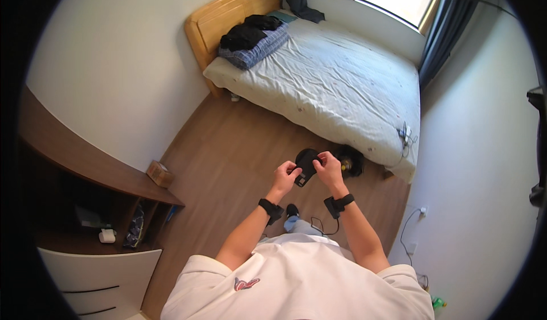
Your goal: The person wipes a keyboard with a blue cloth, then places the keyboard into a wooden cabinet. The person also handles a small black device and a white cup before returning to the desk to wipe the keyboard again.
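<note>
Both hands hold a flat black phone-shaped thing (306, 169) in front of my body, above the floor. Small pale patches show at its lower end; I cannot make out whether it is a phone or a case. My left hand (284, 177) pinches its left edge between thumb and fingers. On the upper right edge, my right hand (329, 169) grips it the same way. A dark rounded shape (307, 153) shows just beyond it, and I cannot tell whether the two are joined. Each wrist wears a black strap with a small block.
Ahead stands a bed (342, 80) with folded bedding (256, 49) and dark clothes at its head. A black bag-like thing (349, 160) lies by the bed's foot. To the left are a brown cabinet (97, 155) and a cardboard box (160, 173). A cable (404, 234) hangs along the right wall.
</note>
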`<action>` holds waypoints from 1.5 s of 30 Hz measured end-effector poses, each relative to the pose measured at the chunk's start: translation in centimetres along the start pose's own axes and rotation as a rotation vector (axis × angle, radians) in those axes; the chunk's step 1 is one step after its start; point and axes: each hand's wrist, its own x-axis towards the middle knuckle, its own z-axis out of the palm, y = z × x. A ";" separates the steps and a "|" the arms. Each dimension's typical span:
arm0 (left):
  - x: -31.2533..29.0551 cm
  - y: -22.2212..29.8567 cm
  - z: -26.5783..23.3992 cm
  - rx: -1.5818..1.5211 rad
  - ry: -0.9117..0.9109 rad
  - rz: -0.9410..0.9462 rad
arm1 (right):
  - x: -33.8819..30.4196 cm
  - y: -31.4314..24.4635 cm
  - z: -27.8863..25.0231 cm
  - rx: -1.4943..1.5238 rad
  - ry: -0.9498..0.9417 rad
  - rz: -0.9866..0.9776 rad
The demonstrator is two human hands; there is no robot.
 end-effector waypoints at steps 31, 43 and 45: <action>5.2 1.8 -29.7 -0.030 0.886 -0.045 | 10.3 -21.8 30.9 0.258 -0.850 -0.050; -3.3 2.3 -49.7 -0.074 1.060 -0.080 | 1.6 -38.5 46.6 0.435 -1.190 0.127; -5.1 1.9 -51.8 -0.033 1.124 -0.078 | -0.2 -40.3 48.4 0.424 -1.251 0.102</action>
